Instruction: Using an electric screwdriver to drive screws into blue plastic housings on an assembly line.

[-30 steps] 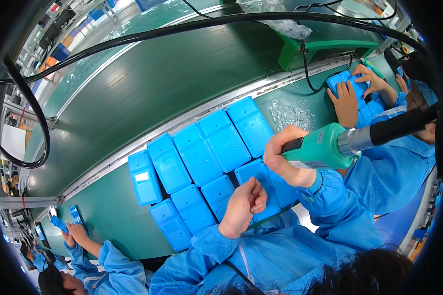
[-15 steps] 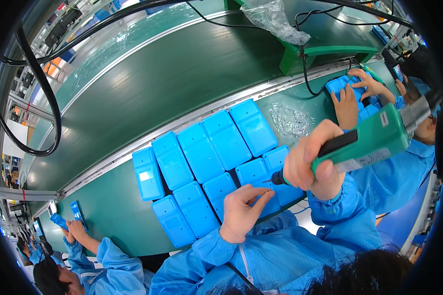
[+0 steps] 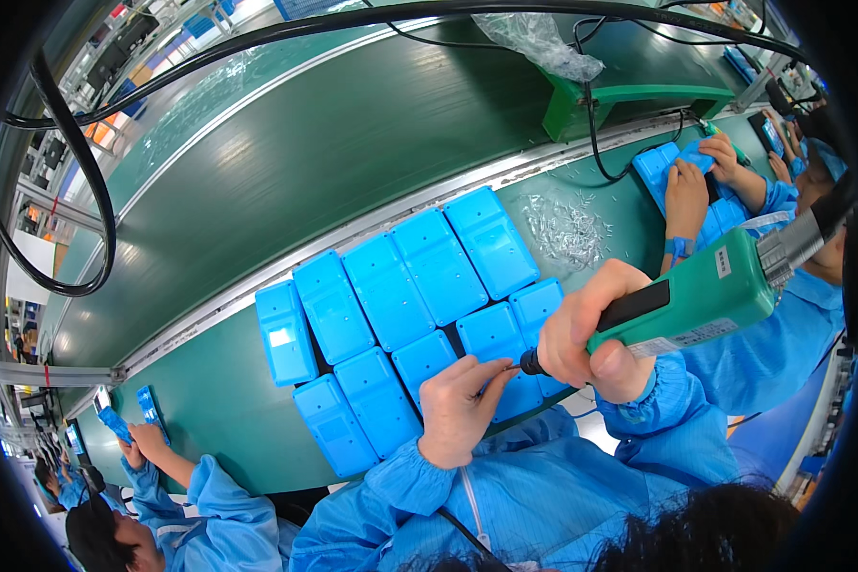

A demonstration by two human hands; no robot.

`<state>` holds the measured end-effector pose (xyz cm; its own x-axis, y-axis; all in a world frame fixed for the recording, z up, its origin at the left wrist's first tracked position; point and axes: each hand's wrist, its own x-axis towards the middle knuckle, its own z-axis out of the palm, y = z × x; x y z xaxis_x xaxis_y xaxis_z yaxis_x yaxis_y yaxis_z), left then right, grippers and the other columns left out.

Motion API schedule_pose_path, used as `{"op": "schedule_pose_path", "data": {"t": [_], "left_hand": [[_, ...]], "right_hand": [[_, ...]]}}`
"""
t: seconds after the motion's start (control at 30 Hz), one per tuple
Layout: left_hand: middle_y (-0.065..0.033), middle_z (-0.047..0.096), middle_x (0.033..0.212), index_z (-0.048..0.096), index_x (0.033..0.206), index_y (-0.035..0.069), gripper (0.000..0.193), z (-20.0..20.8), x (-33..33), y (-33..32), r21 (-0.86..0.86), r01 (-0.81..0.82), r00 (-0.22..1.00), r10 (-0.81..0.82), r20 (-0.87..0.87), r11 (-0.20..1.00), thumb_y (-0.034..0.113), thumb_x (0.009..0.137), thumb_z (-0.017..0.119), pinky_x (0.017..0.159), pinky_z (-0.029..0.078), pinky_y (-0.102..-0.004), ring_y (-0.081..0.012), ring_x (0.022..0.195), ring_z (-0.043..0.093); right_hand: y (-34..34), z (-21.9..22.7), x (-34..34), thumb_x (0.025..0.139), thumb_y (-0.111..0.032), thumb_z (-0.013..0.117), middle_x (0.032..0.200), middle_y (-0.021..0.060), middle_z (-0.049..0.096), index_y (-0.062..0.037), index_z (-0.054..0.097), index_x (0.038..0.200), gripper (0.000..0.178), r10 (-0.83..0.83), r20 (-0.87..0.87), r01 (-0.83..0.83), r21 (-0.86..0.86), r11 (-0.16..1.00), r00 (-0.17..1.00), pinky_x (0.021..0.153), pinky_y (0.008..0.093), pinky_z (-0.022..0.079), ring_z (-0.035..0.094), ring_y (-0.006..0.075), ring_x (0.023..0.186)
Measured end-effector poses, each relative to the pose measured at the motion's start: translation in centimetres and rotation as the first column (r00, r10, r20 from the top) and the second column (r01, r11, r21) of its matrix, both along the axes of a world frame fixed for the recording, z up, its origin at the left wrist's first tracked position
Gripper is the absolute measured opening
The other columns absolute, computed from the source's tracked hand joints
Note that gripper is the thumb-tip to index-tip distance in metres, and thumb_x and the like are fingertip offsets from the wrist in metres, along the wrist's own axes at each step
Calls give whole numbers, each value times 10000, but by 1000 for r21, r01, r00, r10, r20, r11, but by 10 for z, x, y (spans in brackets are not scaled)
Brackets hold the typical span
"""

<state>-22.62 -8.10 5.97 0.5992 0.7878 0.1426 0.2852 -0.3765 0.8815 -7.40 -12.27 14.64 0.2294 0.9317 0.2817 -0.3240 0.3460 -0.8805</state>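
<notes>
My right hand [image 3: 596, 334] is wrapped round a green electric screwdriver [image 3: 705, 286] with a black switch strip, held tilted with its bit toward the left. At the tip of the bit, my left hand [image 3: 459, 410] has thumb and forefinger pinched together; whatever is between them is too small to make out. Below and around both hands lie several blue plastic housings [image 3: 381, 291] in two slanted rows, with small holes in their faces. Part of the near row is hidden by my hands.
A loose pile of small, slender silvery pieces [image 3: 567, 229] lies beyond the screwdriver. At the right, a co-worker's hands [image 3: 686, 195] handle blue housings; another co-worker [image 3: 153, 443] sits at the left. A green stand [image 3: 629, 107] and black cables [image 3: 257, 43] are at the back.
My right hand has brought the screwdriver left and slightly down, so its bit meets my left fingertips. My left hand has shifted slightly left. The right co-worker's hands have moved over the housings.
</notes>
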Motion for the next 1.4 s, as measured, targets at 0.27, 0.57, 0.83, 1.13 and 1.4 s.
{"op": "schedule_pose_path", "data": {"t": [0.27,0.57,0.83,1.13,1.4], "left_hand": [[-42,438,512,623,946,63,210,-6,-3,-1,-12,113,993,-113,31,993,91,739,644,394,325,-288,-134,420,423],[-173,524,1050,366,1182,-96,339,2,-26,-3,-903,406,902,98,421,142,112,916,348,823,449,-305,-217,921,549],[-189,591,922,460,1072,-105,367,2,-25,5,-940,335,942,-2,335,62,220,925,375,737,504,-294,-215,813,610],[-55,527,635,501,762,25,387,-10,-12,-1,-898,399,913,-164,372,184,340,927,348,452,385,-196,-99,493,487],[-37,418,637,439,773,11,285,-8,12,0,-845,324,946,-167,279,425,235,894,311,498,312,-251,-114,548,361]], "right_hand": [[2,0,0,762,-175,649,649,49,541,-1,472,828,257,30,15,-30,-18,999,999,508,211,443,547,99,582],[37,-19,-6,744,-154,665,664,38,515,-12,493,814,234,-161,216,162,10,987,963,453,211,375,482,73,534],[53,-27,-17,810,-243,600,517,20,412,-26,390,836,303,-100,379,94,34,995,920,373,232,334,406,92,418],[55,-28,-21,798,-183,613,570,40,461,-22,399,853,273,-11,411,32,-43,999,911,440,241,390,451,99,483],[63,-33,-31,662,-147,733,593,6,497,-77,533,736,225,-63,384,127,-146,981,921,447,248,383,484,102,510]]}}
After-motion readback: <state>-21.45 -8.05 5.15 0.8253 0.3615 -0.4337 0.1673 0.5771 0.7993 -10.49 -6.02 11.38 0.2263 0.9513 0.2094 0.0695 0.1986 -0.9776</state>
